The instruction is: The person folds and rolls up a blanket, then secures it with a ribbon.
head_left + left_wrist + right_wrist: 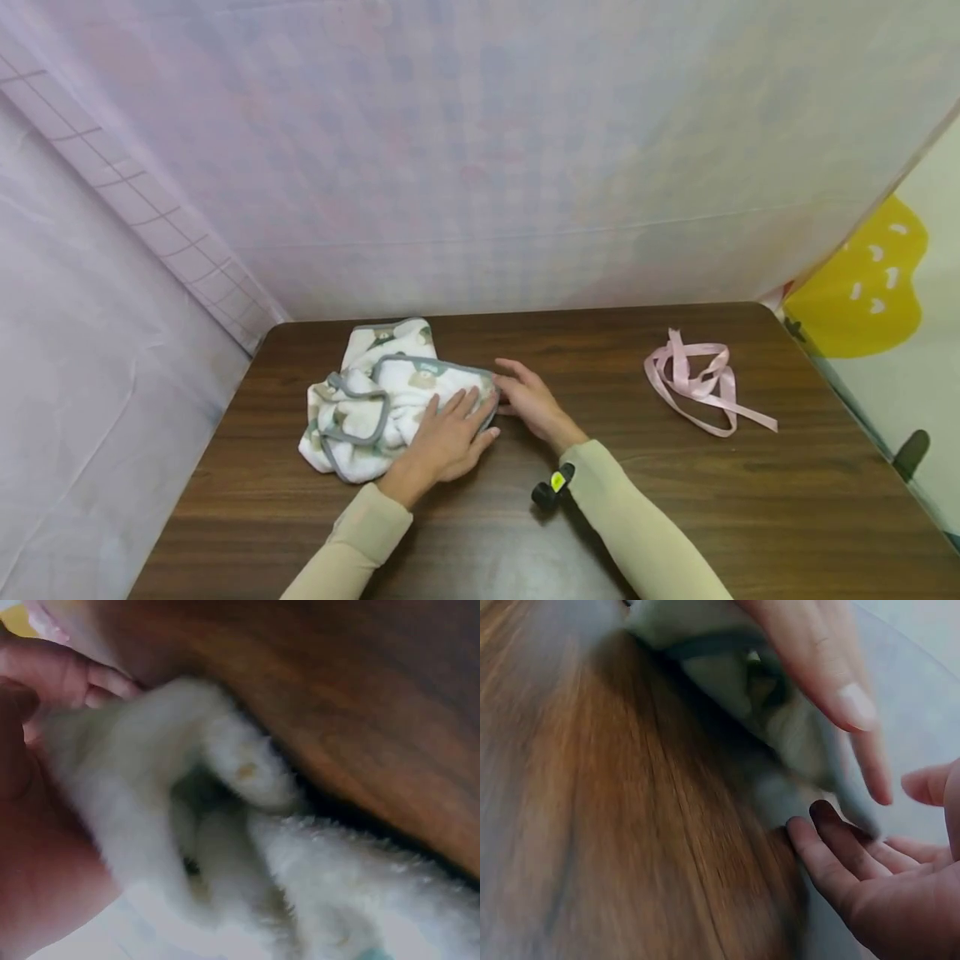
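Observation:
A white plush cloth (423,383) with grey edging and printed green and beige patches lies loosely folded and bunched on the table. My left hand (453,437) rests on its right part, fingers fairly straight. At the cloth's right edge is my right hand (532,404). In the right wrist view, fingertips of the right hand (885,892) lie under the cloth's grey edge (855,810), while the thumb stands apart from it. Blurred plush fabric (135,787) fills much of the left wrist view.
On the brown wooden table (750,500), a loosely tangled pink ribbon (705,387) lies to the right. A small black device (551,492) sits at the right wrist. Hanging fabric (480,167) stands behind the table, with another pale sheet (90,350) to the left.

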`<state>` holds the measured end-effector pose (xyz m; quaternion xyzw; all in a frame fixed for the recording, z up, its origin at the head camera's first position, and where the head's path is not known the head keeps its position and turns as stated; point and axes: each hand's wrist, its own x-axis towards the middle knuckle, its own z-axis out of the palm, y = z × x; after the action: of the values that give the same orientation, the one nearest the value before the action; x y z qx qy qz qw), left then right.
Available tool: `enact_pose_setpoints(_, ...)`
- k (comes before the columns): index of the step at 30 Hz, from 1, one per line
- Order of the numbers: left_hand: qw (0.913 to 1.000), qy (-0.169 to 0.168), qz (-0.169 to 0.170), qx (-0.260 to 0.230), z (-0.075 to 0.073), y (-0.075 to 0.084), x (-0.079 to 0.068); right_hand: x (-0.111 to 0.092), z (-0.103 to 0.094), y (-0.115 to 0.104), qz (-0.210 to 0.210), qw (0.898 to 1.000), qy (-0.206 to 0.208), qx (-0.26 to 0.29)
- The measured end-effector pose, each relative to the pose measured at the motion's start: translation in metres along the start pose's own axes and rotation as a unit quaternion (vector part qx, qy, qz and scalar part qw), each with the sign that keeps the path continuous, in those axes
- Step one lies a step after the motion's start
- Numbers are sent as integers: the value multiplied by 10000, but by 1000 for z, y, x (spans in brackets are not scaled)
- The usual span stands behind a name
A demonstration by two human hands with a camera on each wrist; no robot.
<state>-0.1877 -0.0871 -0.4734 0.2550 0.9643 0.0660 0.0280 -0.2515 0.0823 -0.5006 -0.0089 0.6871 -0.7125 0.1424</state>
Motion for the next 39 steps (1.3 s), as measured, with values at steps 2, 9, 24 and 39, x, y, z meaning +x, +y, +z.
enact_pose_setpoints(2, 9999, 60, 82, 9, -5, 0, -1, 2, 4, -1, 10, 9999, 107, -74)
enact_pose_setpoints(9, 9885, 1514, -25, 51, -30, -23, -10, 1, 16, -5, -99, 9984, 438, -340)
enact_pose_setpoints(24, 9011, 2063, -3504, -1505, -54, -101, -48, 7, 27, 2, -675, 9875, 1327, -512)
enact_pose_setpoints(39, 8758, 2124, -3552, -2486, -58, -119, -61, 8, 16, 1, -655, 9795, 1904, 112)
